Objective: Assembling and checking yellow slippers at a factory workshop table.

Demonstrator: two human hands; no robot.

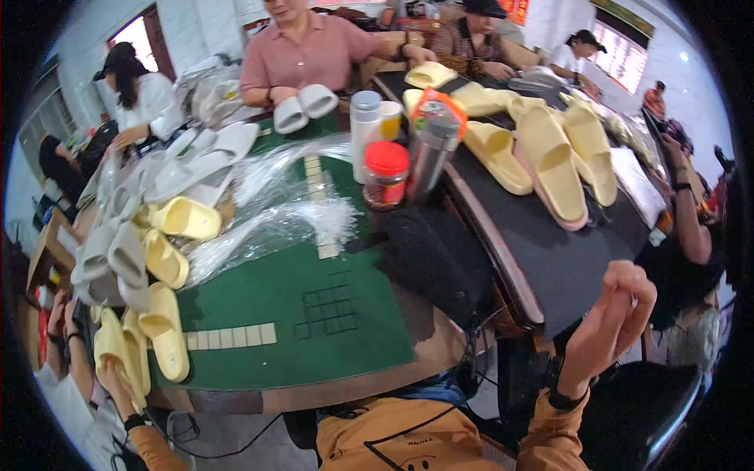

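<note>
At the lower left, my left hand [118, 386] grips the near end of a yellow slipper [114, 345] at the edge of the table. Its fingertips lie over the slipper, partly hidden. Beside it stand another yellow slipper [166, 334] and a stack of grey slippers [126, 263]. On the right, my right hand [609, 330] is raised apart from everything, fingers bent and pressed together, with nothing visible in them. It is nearest the corner of the black conveyor belt [554, 271], where several pale yellow slippers [550, 161] lie.
The green mat [275, 306] holds clear plastic bags [275, 216], a red-lidded jar [386, 174] and a steel flask [433, 157]. A black cloth bag [432, 255] hangs between table and belt. A person in pink [310, 55] across the table handles grey slippers; other people sit around.
</note>
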